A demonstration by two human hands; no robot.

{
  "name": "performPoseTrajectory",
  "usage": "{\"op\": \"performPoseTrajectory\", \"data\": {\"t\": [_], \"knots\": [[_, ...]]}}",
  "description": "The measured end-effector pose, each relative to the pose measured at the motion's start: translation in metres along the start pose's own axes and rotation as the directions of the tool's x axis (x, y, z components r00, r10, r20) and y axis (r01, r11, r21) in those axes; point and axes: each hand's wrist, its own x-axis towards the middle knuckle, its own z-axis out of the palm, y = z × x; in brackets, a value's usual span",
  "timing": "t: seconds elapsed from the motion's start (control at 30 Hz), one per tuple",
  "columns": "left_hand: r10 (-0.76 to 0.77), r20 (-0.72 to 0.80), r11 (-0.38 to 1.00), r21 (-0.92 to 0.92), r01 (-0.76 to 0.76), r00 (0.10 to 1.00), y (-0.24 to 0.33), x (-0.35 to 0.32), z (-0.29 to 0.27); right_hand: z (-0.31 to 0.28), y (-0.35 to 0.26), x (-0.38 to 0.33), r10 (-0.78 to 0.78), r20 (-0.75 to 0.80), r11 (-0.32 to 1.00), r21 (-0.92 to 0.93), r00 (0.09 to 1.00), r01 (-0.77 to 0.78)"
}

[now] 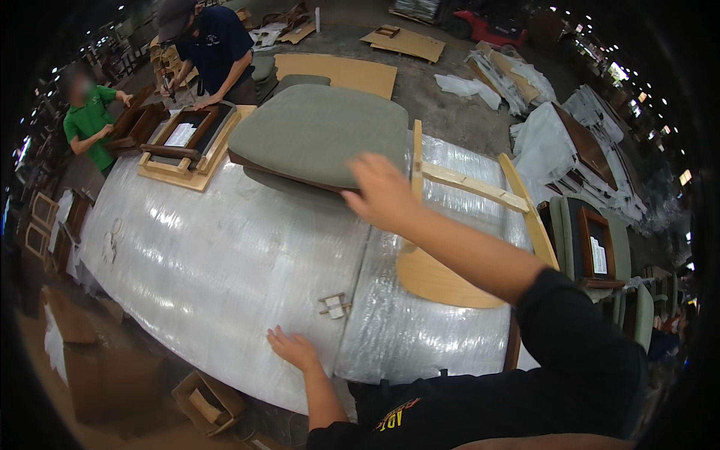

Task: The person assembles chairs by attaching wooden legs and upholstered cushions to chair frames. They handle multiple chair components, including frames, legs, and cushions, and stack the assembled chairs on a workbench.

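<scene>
My right hand [377, 191] reaches across to the near right corner of a grey-green padded seat cushion [319, 127]. Its fingers look stretched and the thumb stands apart; whether they press on the cushion I cannot tell. Beneath this cushion another seat cushion [277, 184] shows in part. My left hand [291, 348] is open over the plastic-wrapped work table [225, 262], fingers spread and holding nothing. A small bundle of short pieces wrapped in white [334, 306] lies beyond it. Under my right forearm is a pale wooden chair frame [472, 184] with a rounded light wooden panel [439, 281].
Two people, one in a dark shirt [217, 49] and one in green [90, 124], work at the far left by upturned seats with wooden frames [180, 142]. More padded seats [596, 247] stand at the right. Cardboard boxes [208, 405] sit below the table's near left edge.
</scene>
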Motion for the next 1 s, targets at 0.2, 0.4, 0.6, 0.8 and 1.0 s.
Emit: {"op": "performPoseTrajectory", "data": {"t": [0.2,0.4,0.6,0.8,1.0], "knots": [[-0.089,0.113,0.988,0.136,0.073,0.990,-0.012,-0.008,0.019,0.066,-0.090,0.126,0.048,0.143,0.923,-0.384,0.989,0.011],[-0.151,0.218,0.978,0.178,0.112,0.964,-0.013,-0.003,0.017,0.015,-0.067,0.188,0.193,0.333,0.900,-0.435,0.923,-0.031],[-0.108,0.197,0.973,0.224,0.063,0.974,-0.020,-0.006,0.027,-0.055,0.037,0.257,0.342,-0.100,0.859,-0.371,0.935,-0.353],[-0.109,0.150,0.971,0.228,0.073,0.983,-0.022,-0.009,0.030,-0.179,0.085,0.228,0.404,-0.477,0.870,-0.065,0.781,-0.489],[0.129,0.222,0.791,-0.611,0.035,0.966,0.110,0.058,-0.040,-0.380,0.076,0.173,0.511,-0.513,0.679,-0.251,0.690,-0.690]]}}
